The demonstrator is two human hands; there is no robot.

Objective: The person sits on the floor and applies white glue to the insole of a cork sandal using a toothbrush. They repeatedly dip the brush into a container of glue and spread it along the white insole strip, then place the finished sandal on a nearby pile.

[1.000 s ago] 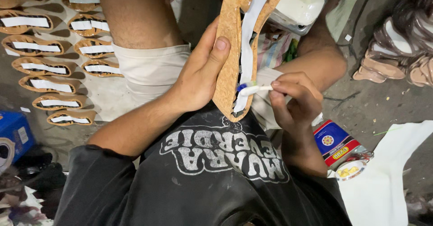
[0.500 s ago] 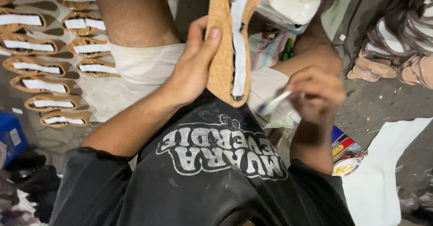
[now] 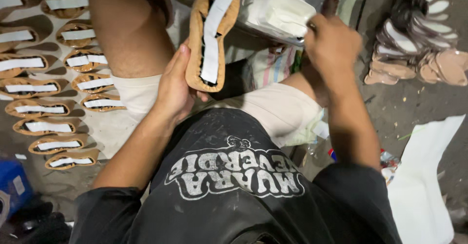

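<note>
Right hand [image 3: 334,44] moved from tan insole [image 3: 210,34] up to white glue tub [image 3: 280,12], fingers clenched, content unseen; left hand [image 3: 176,85] grasps insole left of tub; risk: loose white strip [image 3: 213,34] sliding off.

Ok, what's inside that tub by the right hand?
The tub holds a white paste, thick and uneven. The right hand covers its near edge, so whatever the fingers hold there is hidden.

A tan, cork-like shoe insole [image 3: 210,34] with a white strip running down its middle is standing nearly upright, toe end up — gripped along its lower left edge. A white-filled open container [image 3: 278,12] is sitting tilted just beside it, to its right.
</note>
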